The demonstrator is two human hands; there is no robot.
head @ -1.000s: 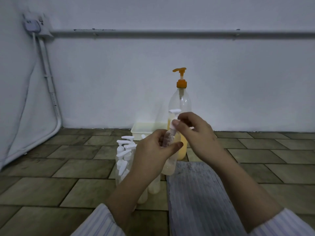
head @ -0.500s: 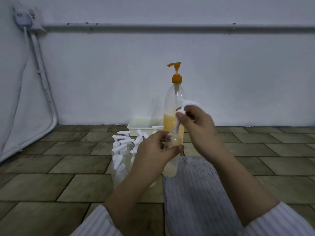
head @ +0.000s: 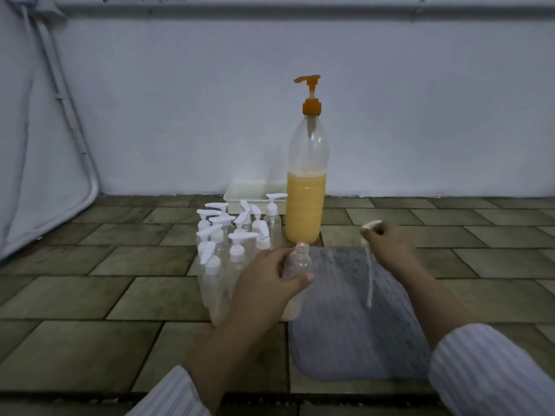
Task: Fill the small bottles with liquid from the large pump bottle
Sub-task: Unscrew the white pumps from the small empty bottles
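Observation:
A large clear pump bottle [head: 306, 205] with an orange pump head stands by the wall, about half full of orange-yellow liquid. My left hand [head: 267, 283] grips a small clear bottle [head: 297, 264] with its neck open and uncapped, just in front of the large bottle. My right hand [head: 390, 244] pinches the small white pump cap [head: 370, 228], whose thin dip tube hangs down over the grey mat [head: 345, 334]. A cluster of several small clear bottles [head: 228, 244] with white pump caps stands to the left of my left hand.
A shallow pale tray [head: 252, 195] sits against the white wall behind the small bottles. The floor is brown tile. A grey pipe [head: 72, 121] runs down the wall at the far left.
My right hand has lifted the white pump cap out of the small bottle and moved it to the right. The left hand has lowered the bottle.

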